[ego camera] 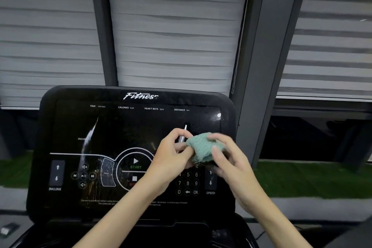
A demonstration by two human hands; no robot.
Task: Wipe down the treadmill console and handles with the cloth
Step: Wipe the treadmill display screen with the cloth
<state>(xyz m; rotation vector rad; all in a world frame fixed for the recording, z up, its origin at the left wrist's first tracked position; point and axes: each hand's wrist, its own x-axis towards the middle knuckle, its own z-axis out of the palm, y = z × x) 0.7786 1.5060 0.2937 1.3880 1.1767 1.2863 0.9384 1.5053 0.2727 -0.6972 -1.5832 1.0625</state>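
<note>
The black treadmill console [104, 127] fills the lower middle of the view, glossy, with white labels, a START ring and a number pad. Wet streaks run down its left half. A small teal cloth [201, 145] is bunched in the air in front of the console's right side, above the number pad. My left hand [171, 153] pinches the cloth's left edge with thumb and fingers. My right hand [227, 155] holds the cloth from the right, its fingers curled over the top. The treadmill's handles are out of sight.
Grey slatted blinds [173, 26] and dark window posts [259, 66] stand behind the console. A strip of green turf [312, 179] lies on the floor beyond it. The console's lower tray [141, 231] sits under my forearms. A small dark object [9, 229] lies at the bottom left.
</note>
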